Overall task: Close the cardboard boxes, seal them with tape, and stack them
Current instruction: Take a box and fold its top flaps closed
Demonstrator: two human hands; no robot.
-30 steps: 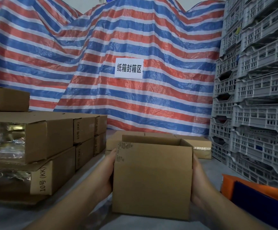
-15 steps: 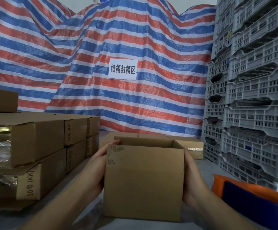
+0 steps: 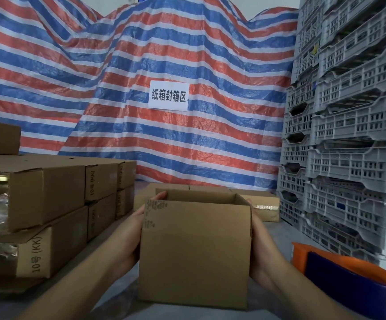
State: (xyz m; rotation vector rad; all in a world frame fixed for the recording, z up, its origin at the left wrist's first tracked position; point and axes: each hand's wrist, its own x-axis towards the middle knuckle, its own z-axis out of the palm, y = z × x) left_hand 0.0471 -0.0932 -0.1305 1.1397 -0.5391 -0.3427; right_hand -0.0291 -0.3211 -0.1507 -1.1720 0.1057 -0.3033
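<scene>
An open-topped cardboard box [image 3: 194, 250] stands upright in front of me on the grey surface, its top flaps out of sight. My left hand [image 3: 129, 236] lies flat against its left side, fingertips reaching the top rim. My right hand [image 3: 260, 257] presses on the right side, its fingers hidden behind the box. To the left is a stack of closed cardboard boxes [image 3: 46, 195] marked "10号 (KK)". More low boxes [image 3: 263, 204] sit behind the held one, one with shiny tape on it.
Grey plastic crates [image 3: 349, 158] are piled high along the right. An orange and blue object [image 3: 349, 280] lies at the lower right. A striped tarp [image 3: 187, 146] with a white sign [image 3: 168, 95] closes off the back. Clear film [image 3: 127, 296] lies beside the box's lower left.
The view has swung slightly to the right. Both hands stay on the box's sides, and the left fingertips have crept up to the top rim.
</scene>
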